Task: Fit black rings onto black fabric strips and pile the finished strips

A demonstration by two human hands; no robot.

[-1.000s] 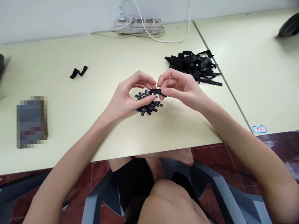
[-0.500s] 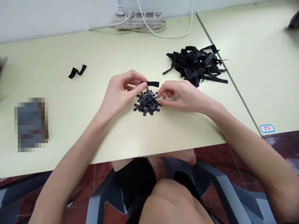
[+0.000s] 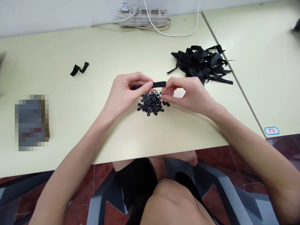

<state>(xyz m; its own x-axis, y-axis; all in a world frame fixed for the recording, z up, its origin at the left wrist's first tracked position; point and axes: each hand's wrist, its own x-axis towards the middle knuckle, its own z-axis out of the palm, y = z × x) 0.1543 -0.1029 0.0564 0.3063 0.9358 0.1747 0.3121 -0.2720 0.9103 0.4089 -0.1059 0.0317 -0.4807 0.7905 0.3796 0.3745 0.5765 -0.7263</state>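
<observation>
My left hand (image 3: pixel 131 89) pinches a black fabric strip (image 3: pixel 159 84) between thumb and fingers, its free end pointing right. Directly below lies a small heap of round black ring-like discs (image 3: pixel 152 104), some bearing white marks. At the heap's upper right, my right hand (image 3: pixel 185 92) has its fingers curled and thumb drawn in close to them. Whatever sits between those fingertips is too small to make out. The right index finger is close to the strip's free end; I cannot tell whether they touch.
A tangled pile of black strips (image 3: pixel 199 64) lies behind my right hand. Further left is a folded black strip (image 3: pixel 79 68), with a pixelated block (image 3: pixel 32 123) nearer me. A power strip (image 3: pixel 142 17) with a white cable stands against the wall. A number label (image 3: pixel 272 130) marks the neighbouring table.
My right hand has moved up from the edge of the disc heap toward the strip's free end. More of the strip shows beyond my left thumb. The view has shifted slightly.
</observation>
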